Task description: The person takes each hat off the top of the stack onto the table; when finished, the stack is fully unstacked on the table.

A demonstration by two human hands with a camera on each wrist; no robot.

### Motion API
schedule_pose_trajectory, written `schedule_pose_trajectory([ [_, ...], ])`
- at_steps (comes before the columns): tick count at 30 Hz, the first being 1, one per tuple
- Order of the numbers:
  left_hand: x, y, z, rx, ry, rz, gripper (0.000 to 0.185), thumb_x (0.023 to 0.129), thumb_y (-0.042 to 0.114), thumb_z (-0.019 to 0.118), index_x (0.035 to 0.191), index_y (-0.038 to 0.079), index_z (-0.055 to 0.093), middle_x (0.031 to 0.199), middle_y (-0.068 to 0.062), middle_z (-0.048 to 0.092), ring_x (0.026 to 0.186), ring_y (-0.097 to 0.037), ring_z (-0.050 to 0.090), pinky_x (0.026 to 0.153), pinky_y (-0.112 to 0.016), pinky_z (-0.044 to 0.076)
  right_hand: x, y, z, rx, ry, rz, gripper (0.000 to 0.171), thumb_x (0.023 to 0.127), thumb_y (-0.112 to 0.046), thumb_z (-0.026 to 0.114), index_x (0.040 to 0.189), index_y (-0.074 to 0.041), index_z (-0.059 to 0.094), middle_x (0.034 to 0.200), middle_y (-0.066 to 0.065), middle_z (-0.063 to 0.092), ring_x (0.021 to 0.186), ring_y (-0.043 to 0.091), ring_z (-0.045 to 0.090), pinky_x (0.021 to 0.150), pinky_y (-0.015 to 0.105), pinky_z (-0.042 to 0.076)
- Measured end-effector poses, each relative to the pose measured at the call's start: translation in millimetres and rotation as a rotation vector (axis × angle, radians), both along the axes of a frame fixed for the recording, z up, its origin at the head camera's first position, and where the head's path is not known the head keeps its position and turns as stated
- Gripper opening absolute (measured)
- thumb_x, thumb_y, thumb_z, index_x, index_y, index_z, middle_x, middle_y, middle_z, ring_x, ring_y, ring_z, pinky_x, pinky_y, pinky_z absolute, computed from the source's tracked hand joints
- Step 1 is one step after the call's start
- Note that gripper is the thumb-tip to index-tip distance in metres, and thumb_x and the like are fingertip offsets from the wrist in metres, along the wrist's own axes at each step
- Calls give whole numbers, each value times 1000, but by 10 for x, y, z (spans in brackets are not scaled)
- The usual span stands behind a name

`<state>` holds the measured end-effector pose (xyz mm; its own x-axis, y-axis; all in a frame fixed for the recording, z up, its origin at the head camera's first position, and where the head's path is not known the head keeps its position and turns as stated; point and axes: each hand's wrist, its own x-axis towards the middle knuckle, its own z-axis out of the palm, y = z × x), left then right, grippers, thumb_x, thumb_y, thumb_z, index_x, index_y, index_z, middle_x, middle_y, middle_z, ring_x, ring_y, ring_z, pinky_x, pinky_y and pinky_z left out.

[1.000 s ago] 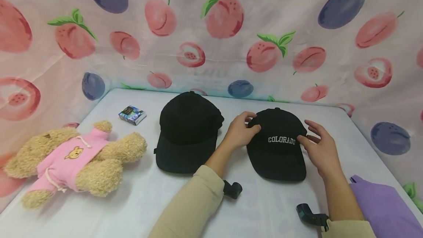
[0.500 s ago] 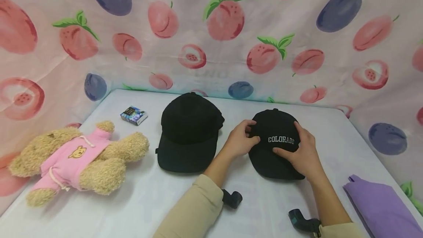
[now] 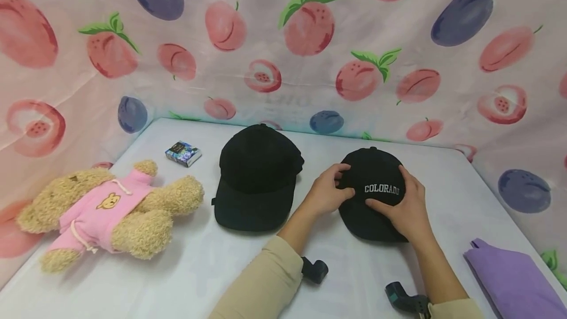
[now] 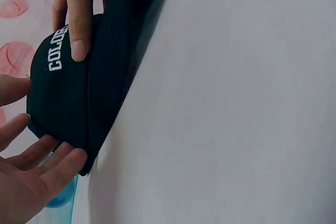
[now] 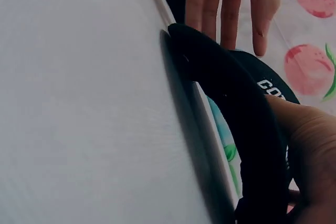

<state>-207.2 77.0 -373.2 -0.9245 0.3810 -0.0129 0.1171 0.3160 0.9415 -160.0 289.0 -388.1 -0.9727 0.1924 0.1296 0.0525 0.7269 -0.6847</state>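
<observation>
A black baseball cap with white COLORADO lettering sits right of centre on the white table, brim toward me. My left hand is at its left side, fingers spread and fingertips right at the crown's edge. In the left wrist view, that hand's fingers lie lightly bent along the cap's lower edge. From the right, my right hand grips the cap, thumb on the front just above the brim and fingers along the side. The right wrist view has the brim in front, hiding part of this hand.
A second, plain black cap stands left of my left forearm. A teddy bear in a pink hoodie lies at the left, with a small blue patterned box behind it. Folded purple cloth lies at the right edge. Fruit-print curtains surround the table.
My right hand has moved left from beside the cap onto it, its thumb now on the front. My left hand has stayed at the cap's left side. The view has shifted slightly.
</observation>
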Motion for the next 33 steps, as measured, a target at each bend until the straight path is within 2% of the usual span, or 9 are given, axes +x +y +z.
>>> schedule_pose_trajectory([
  [16,-9,-120,41,-34,0,-10,48,97,19,68,144,19,58,142,-10,62,134,-31,56,108,-44,49,-109,142,-59,-8,68,-79,119,78,-32,90,166,-10,14,162,31,16,147,51,23,116,70,28],
  [25,23,-227,88,-25,3,-5,45,98,22,67,143,18,60,144,-10,62,135,-30,57,108,-43,49,-180,234,-56,-6,24,-117,118,80,-33,88,167,-12,10,163,31,13,146,53,25,117,70,27],
  [33,78,-421,176,-11,45,-30,46,100,26,65,145,20,58,142,-6,63,135,-31,56,110,-45,48,-223,297,-64,-7,14,-144,117,83,-32,86,167,-12,8,165,30,10,149,53,23,120,68,26],
])
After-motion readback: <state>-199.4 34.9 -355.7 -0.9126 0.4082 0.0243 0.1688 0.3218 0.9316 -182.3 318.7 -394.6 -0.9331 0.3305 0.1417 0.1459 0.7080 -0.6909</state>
